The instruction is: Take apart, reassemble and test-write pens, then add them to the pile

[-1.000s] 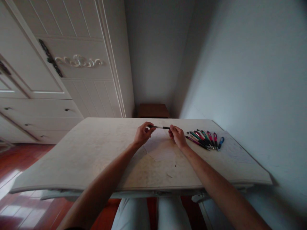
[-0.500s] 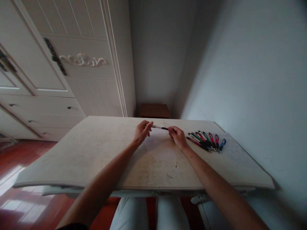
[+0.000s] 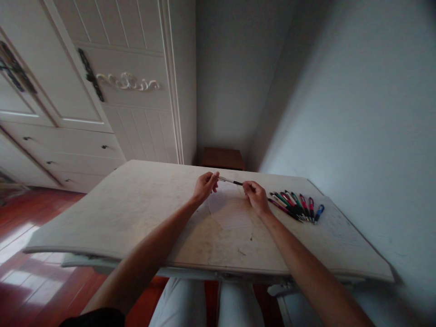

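A pen point(image 3: 230, 180) with a whitish barrel and a dark grip section is stretched between my two hands above the table. My left hand point(image 3: 205, 186) pinches its pale end, fingers closed. On the dark end, the fingertips of my right hand point(image 3: 256, 196) are closed too. Under the pen lies a sheet of paper point(image 3: 231, 211) with faint lines. Right of my right hand, several pens point(image 3: 296, 205) in pink, green, white, purple and black are fanned out, with a blue pen point(image 3: 319, 213) at the right end.
The pale table point(image 3: 146, 209) has a worn, stained top. Another sheet with writing point(image 3: 344, 225) lies near its right edge by the wall. Small dark bits point(image 3: 251, 236) lie near the front. Behind stand a brown wooden stool or box point(image 3: 223, 158) and a white wardrobe point(image 3: 136, 122).
The view has shifted and tilted slightly, so the table appears a little turned. Both hands still hold the pen in nearly the same pose, and the paper beneath shows more clearly.
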Demonstrator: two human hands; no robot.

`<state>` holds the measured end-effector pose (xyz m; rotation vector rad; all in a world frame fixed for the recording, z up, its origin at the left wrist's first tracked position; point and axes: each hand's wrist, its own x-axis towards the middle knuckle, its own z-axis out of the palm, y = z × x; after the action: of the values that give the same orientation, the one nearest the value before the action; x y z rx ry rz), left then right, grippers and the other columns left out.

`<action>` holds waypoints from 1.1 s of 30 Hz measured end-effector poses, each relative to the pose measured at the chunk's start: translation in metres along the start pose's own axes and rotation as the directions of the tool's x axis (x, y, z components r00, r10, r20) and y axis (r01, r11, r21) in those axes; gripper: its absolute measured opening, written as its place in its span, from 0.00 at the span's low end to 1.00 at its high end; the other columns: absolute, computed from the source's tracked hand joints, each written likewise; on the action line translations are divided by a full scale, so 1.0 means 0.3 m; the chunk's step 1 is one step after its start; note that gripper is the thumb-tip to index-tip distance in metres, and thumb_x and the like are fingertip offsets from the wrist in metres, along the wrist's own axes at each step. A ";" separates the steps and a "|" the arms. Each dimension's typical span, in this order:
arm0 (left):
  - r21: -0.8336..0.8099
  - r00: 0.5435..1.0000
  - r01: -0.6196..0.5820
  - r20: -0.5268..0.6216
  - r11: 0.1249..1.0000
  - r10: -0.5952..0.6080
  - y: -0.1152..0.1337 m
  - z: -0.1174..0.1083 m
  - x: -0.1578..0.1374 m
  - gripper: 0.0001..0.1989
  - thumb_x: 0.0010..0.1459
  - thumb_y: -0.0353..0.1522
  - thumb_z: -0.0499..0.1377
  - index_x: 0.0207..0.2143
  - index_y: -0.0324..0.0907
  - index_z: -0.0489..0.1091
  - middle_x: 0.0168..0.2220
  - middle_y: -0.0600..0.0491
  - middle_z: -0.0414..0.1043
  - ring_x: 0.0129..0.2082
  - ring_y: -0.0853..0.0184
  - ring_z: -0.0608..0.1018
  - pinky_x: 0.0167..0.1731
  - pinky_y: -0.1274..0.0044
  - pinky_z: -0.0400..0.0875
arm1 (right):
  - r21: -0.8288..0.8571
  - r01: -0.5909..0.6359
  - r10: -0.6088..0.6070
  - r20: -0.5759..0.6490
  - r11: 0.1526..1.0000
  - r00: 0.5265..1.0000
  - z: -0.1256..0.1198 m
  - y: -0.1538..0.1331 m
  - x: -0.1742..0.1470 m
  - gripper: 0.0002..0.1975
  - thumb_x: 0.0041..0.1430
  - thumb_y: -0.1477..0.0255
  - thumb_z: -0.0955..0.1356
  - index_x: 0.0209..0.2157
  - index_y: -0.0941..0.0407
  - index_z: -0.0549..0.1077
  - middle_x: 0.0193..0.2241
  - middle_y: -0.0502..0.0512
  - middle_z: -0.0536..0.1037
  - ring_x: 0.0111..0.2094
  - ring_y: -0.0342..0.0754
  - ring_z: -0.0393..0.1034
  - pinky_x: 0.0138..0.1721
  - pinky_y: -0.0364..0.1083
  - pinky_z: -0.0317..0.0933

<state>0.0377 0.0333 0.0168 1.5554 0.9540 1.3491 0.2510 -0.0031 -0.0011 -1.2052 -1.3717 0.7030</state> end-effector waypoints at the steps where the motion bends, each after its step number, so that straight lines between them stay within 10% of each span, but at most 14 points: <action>1: 0.011 1.000 0.004 -0.012 1.000 -0.003 0.006 -0.001 -0.002 0.24 0.58 0.51 0.55 0.23 0.39 0.63 0.17 0.56 0.65 0.13 0.76 0.67 0.13 0.83 0.57 | -0.008 0.007 -0.007 0.004 1.000 1.000 0.001 -0.001 0.000 0.21 0.51 0.52 0.69 0.34 0.56 0.74 0.19 0.47 0.68 0.20 0.42 0.59 0.21 0.42 0.54; 8: 0.047 0.999 0.017 -0.039 0.999 -0.015 0.025 -0.006 -0.005 0.29 0.59 0.52 0.51 0.18 0.39 0.62 0.14 0.56 0.63 0.12 0.76 0.66 0.14 0.83 0.57 | -0.024 -0.031 0.032 0.052 0.999 0.998 0.005 -0.021 -0.008 0.21 0.50 0.51 0.69 0.30 0.57 0.74 0.18 0.47 0.67 0.20 0.43 0.59 0.22 0.42 0.54; 19: -0.018 0.999 0.038 0.035 0.999 -0.038 -0.001 0.012 -0.008 0.29 0.49 0.46 0.64 0.47 0.39 0.61 0.36 0.50 0.72 0.17 0.74 0.74 0.12 0.83 0.61 | -0.051 -0.028 0.031 0.054 0.998 0.998 0.006 -0.038 -0.013 0.22 0.55 0.50 0.65 0.28 0.57 0.72 0.16 0.46 0.64 0.18 0.42 0.56 0.20 0.42 0.51; 33: -0.067 0.992 0.016 -0.122 0.998 -0.024 0.016 -0.006 0.011 0.22 0.50 0.48 0.63 0.33 0.37 0.68 0.26 0.52 0.73 0.14 0.76 0.70 0.11 0.85 0.57 | -0.010 -0.035 0.035 0.035 0.999 0.999 0.013 -0.001 -0.007 0.17 0.47 0.58 0.71 0.34 0.56 0.74 0.25 0.50 0.73 0.21 0.43 0.60 0.21 0.42 0.54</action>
<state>0.0366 0.0348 0.0226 1.4232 0.9870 1.4610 0.2468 -0.0043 -0.0024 -1.2323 -1.3874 0.7462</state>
